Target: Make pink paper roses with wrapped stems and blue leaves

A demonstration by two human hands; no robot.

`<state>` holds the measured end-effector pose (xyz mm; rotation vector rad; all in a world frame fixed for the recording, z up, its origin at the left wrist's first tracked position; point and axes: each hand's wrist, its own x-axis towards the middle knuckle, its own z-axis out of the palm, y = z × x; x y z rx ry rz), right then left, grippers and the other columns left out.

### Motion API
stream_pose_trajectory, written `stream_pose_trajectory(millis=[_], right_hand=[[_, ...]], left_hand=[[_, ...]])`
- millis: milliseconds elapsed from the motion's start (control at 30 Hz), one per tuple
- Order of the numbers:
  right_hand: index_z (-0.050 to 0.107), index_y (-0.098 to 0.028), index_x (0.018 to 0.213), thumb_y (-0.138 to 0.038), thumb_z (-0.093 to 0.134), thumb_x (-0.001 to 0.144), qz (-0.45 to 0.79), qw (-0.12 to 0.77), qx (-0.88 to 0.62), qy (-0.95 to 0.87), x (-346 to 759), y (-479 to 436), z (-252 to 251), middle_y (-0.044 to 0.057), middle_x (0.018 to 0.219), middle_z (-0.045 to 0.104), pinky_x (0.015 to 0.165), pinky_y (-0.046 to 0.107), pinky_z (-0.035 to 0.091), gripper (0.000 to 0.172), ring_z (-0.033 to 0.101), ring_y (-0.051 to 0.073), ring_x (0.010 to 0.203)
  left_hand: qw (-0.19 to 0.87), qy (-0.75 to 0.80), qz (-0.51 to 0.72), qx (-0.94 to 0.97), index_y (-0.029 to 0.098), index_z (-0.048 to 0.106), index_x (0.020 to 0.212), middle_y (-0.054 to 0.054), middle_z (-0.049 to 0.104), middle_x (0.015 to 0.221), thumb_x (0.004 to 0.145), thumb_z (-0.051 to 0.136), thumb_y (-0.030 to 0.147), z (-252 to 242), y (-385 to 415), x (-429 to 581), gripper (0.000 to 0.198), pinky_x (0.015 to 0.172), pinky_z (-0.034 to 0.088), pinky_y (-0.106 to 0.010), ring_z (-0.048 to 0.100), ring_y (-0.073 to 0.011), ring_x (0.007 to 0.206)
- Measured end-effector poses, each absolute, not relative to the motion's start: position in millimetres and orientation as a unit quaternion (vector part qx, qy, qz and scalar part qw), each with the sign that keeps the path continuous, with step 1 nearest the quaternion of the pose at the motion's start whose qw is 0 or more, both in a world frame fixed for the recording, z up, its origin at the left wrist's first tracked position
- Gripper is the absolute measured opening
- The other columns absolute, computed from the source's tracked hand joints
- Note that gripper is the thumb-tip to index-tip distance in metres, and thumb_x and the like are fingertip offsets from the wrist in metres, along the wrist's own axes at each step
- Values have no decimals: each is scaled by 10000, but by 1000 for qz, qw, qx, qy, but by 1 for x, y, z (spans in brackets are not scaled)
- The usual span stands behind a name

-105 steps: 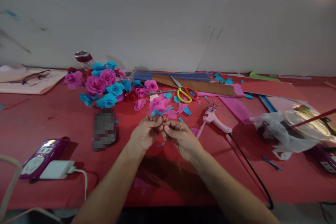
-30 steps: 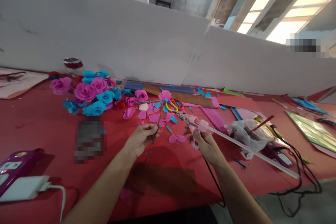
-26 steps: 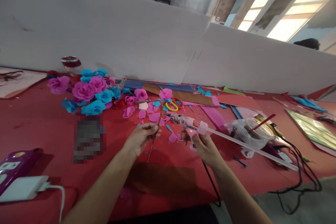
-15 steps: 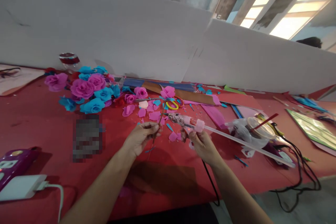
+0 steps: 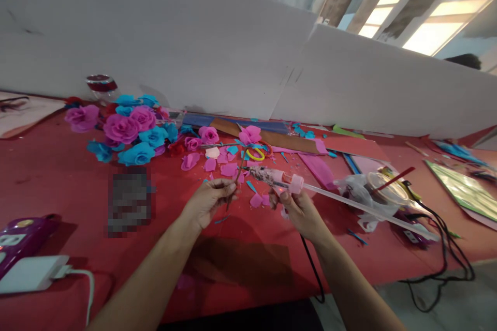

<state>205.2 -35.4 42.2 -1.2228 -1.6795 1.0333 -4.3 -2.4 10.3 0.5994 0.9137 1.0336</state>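
Observation:
My left hand [image 5: 209, 200] pinches a thin stem [image 5: 237, 173] that rises to a pink paper rose [image 5: 250, 135] with blue leaves under it. My right hand [image 5: 298, 210] grips a pink hot glue gun [image 5: 277, 179], its nozzle pointing left toward the stem. A long clear glue stick [image 5: 361, 208] juts out of the gun's back to the right. The gun's black cord [image 5: 310, 264] drops off the table's front edge. Both hands hover just above the red tablecloth [image 5: 58, 181].
A heap of pink and blue paper roses [image 5: 128, 132] lies at the back left, with loose pink and blue petals [image 5: 223, 165] and yellow-handled scissors [image 5: 254, 154] beyond my hands. A plastic bag with a container [image 5: 373, 191] sits right. A purple power strip [image 5: 19, 227] and white charger [image 5: 37, 273] are near left.
My right hand left the stem, picked up the glue gun and brought its nozzle close to the stem. My left hand keeps holding the flower upright. The view has shifted right and up.

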Motion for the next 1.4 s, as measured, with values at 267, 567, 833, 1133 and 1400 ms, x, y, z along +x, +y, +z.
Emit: stream_pose_trajectory(millis=[267, 567, 833, 1133, 1400], right_hand=[[588, -147, 849, -534, 333, 890, 364, 367, -516, -684, 220, -34, 37, 38, 703, 565, 550, 247, 400, 464, 506, 137, 611], [530, -106, 1052, -215, 414, 888, -35, 13, -625, -780, 286, 5, 8, 160, 1021, 587, 852, 355, 385, 229, 536, 250, 963], [509, -96, 1185, -31, 388, 809, -108, -106, -654, -742, 289, 0, 5, 185, 1173, 542, 863, 381, 357, 401, 476, 278, 1082], [680, -191, 957, -211, 482, 840, 31, 117, -613, -781, 199, -6, 26, 89, 982, 661, 867, 338, 351, 231, 533, 228, 967], [652, -113, 876, -141, 538, 751, -11, 26, -652, -757, 163, 9, 7, 170, 904, 667, 766, 372, 386, 171, 571, 291, 923]], left_hand=[[727, 424, 471, 264, 118, 692, 635, -25, 657, 593, 581, 766, 93, 12, -2, -5, 95, 532, 464, -169, 586, -80, 527], [733, 409, 481, 251, 84, 688, 654, -73, 677, 624, 621, 738, 71, 11, -1, -5, 62, 547, 490, -178, 613, -97, 538], [694, 378, 588, 174, 122, 669, 674, -21, 653, 603, 707, 630, 36, 16, 6, -19, 101, 494, 474, -161, 594, -81, 520], [683, 394, 581, 202, 117, 657, 675, -8, 652, 604, 642, 706, 62, 12, 7, -15, 81, 485, 463, -152, 593, -74, 519], [658, 356, 625, 225, 132, 675, 670, -1, 668, 618, 531, 798, 134, 12, 7, -16, 186, 589, 491, -191, 618, -88, 585]])
